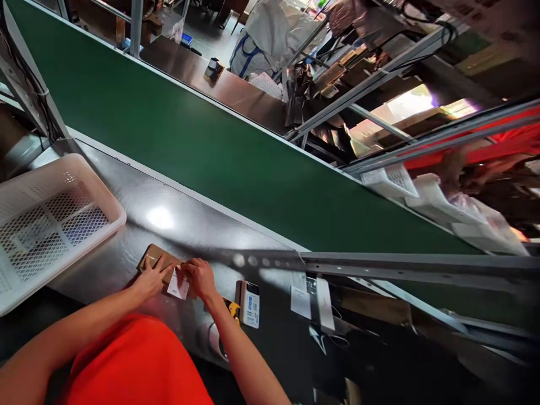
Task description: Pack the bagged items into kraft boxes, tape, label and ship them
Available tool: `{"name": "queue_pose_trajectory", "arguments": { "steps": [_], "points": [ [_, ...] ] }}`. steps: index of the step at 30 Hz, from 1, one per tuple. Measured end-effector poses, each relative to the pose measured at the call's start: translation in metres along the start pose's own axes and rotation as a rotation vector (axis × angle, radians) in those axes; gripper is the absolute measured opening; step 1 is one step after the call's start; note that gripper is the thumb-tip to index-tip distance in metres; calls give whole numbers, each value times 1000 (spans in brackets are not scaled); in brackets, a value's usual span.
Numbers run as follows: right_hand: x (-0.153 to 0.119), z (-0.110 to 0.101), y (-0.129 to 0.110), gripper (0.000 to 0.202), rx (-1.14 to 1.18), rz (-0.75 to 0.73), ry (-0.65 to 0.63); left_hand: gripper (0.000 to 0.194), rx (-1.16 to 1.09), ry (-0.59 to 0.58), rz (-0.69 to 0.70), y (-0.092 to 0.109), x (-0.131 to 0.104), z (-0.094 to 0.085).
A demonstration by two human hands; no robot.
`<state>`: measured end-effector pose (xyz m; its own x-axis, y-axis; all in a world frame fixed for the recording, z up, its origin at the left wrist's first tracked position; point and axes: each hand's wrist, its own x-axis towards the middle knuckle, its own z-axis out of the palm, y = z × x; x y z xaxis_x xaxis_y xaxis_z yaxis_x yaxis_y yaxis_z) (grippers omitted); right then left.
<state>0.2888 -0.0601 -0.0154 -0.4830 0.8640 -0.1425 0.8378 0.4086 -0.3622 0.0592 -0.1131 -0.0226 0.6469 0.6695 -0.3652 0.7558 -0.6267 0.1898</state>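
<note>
A brown cardboard box (154, 253) lies on the metal table, below the middle of the view. My left hand (151, 278) rests on its left part with the fingers spread flat. At the box's right part, my right hand (199, 275) has its fingers bent together at the top edge of a white label (178, 284). The label hangs over the near side of the box. My right forearm partly covers a yellow and black tool (233, 308), and a small box with a white and blue label (252, 305) is beside it.
A white plastic basket (101, 230) stands on the left. Beyond the metal table (189, 216) runs a green conveyor belt (189, 152). A metal rail (379, 264) crosses at the right. Another person's arm and red clothing (502, 140) appear at the far right.
</note>
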Motion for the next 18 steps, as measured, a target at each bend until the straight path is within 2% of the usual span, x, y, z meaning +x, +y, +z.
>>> {"name": "queue_pose_trajectory", "arguments": {
  "steps": [6,9,18],
  "points": [
    [-13,13,10,12,-28,-141,154,42,60,29,-13,3,3,12],
    [-19,18,13,7,-29,-205,232,47,81,34,-16,5,4,16],
    [-30,19,15,13,-22,-359,366,47,113,19,-5,5,3,15]
  ]
}}
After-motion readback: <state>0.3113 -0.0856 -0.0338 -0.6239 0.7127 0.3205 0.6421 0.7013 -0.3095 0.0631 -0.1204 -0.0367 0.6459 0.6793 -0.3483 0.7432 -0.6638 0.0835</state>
